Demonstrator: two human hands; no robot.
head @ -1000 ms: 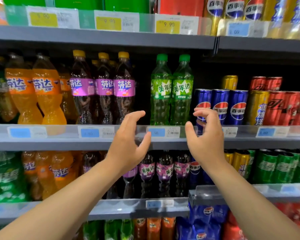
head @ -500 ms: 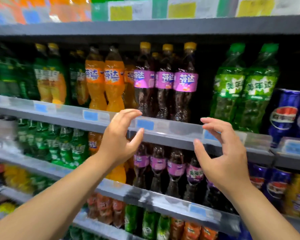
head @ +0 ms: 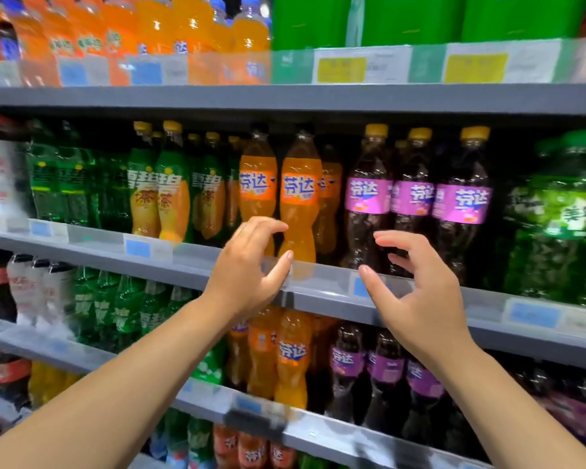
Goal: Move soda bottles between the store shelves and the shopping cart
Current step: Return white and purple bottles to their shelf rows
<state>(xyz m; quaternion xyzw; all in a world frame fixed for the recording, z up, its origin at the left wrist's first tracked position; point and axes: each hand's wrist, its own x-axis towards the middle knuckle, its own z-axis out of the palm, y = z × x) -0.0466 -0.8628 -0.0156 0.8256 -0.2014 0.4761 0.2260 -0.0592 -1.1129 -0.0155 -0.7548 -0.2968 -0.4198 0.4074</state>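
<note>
**Both hands up at the soda shelf, nothing gripped**

The left hand (head: 247, 275) hovers right at the front rail of the grey metal shelf (head: 322, 282). Its fingers (head: 268, 226) are curved and spread, the thumb well apart from them, closing on nothing. Just beyond those fingers stands an orange plastic soda bottle with an orange label (head: 298, 198), upright on the shelf. Touching or a hair short? The view does not settle it. A second orange bottle (head: 257, 184) stands just beside it, its lower part hidden behind the fingers.

Over to the right hand (head: 420, 299): its fingers (head: 396, 238) are loosely bent and apart, thumb held off from them, empty as well. Directly beyond them is a dark soda bottle with a purple label and yellow cap (head: 367, 204), first in a row of three, all upright.

Out left of the left fingers stand green bottles with yellow caps (head: 170, 194). Far right of the right fingers are blurred green bottles (head: 562, 211). Beneath both hands, a lower shelf holds more orange bottles (head: 291, 353) and purple-labelled bottles (head: 347, 360).
</note>
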